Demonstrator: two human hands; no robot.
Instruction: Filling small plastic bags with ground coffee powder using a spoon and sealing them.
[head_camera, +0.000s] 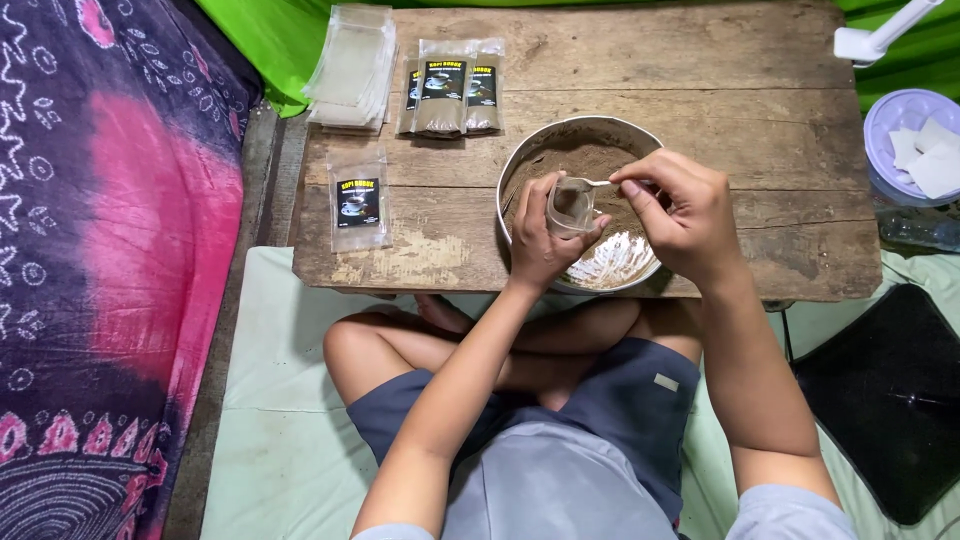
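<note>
My left hand (540, 235) holds a small clear plastic pouch (571, 206) open over a round metal bowl (520, 165) of brown powder (590, 160). My right hand (685, 215) pinches a white spoon (600, 183) whose tip is at the pouch's mouth. Both hands hover above the bowl's near half, on a low worn wooden table (700, 90).
Filled labelled pouches (450, 95) lie at the table's back, an empty labelled pouch (358, 203) at the left, a stack of clear pouches (352, 65) behind it. A pale bowl with white slips (915, 145) sits right. A patterned cloth (110, 250) is left, a black mat (885, 395) right.
</note>
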